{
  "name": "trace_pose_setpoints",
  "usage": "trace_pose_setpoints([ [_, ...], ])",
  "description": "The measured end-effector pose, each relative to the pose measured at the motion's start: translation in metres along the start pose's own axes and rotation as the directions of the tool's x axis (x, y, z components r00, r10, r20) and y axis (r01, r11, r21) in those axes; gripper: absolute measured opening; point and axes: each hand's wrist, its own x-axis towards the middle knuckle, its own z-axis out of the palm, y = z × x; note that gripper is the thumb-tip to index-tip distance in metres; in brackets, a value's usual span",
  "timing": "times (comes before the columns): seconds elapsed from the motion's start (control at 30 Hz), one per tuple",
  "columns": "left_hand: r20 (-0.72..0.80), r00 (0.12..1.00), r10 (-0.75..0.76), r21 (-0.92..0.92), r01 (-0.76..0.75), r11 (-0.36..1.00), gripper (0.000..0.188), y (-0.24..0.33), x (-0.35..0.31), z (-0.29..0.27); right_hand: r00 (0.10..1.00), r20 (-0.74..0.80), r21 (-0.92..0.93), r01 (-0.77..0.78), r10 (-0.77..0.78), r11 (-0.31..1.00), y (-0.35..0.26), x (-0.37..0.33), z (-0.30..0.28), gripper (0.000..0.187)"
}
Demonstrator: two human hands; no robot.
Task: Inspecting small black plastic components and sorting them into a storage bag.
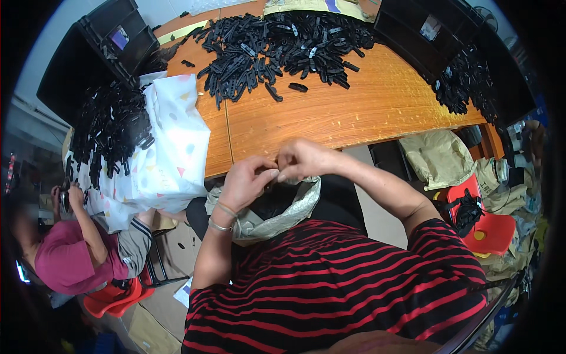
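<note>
Just off the table's near edge, my left hand (pixel 246 182) and my right hand (pixel 302 160) meet over my lap with fingertips pinched together. Whatever lies between those fingers is too small and hidden to name. A pale woven sack (pixel 282 222) sits open on my lap below them, and dark contents show inside it. Beyond my hands, a large heap of small black plastic parts (pixel 247 53) covers the far part of the wooden table (pixel 283 118). One loose black part (pixel 298 87) lies in front of the heap.
Tilted black bins stand at the left (pixel 112 44) and right (pixel 424 35), with black parts spilling out. A patterned white cloth (pixel 177 135) covers the table's left end. There a person in a pink shirt (pixel 73 253) works. A red chair (pixel 486 227) stands at the right.
</note>
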Motion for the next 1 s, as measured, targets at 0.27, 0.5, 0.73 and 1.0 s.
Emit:
trace_pose_setpoints([
  [0.27,-0.446,0.891,-0.089,0.231,0.211,0.950,0.029,-0.012,0.127,-0.003,0.609,-0.673,-0.607,-0.129,-0.420,0.784,0.039,0.053,-0.087,0.020],
  [0.5,-0.394,0.865,-0.309,0.393,0.463,0.794,0.034,0.000,0.192,0.002,0.760,-0.552,-0.722,-0.229,-0.344,0.653,0.049,0.069,-0.102,0.016],
  [0.73,-0.347,0.925,0.153,0.694,0.144,0.705,0.019,-0.012,0.178,0.022,0.841,-0.458,-0.668,-0.112,-0.287,0.736,0.050,0.047,-0.095,0.017],
  [1.0,-0.301,0.922,0.244,0.665,0.019,0.747,0.022,-0.017,0.135,0.011,0.816,-0.496,-0.607,-0.083,-0.295,0.790,0.039,0.031,-0.083,0.026],
])
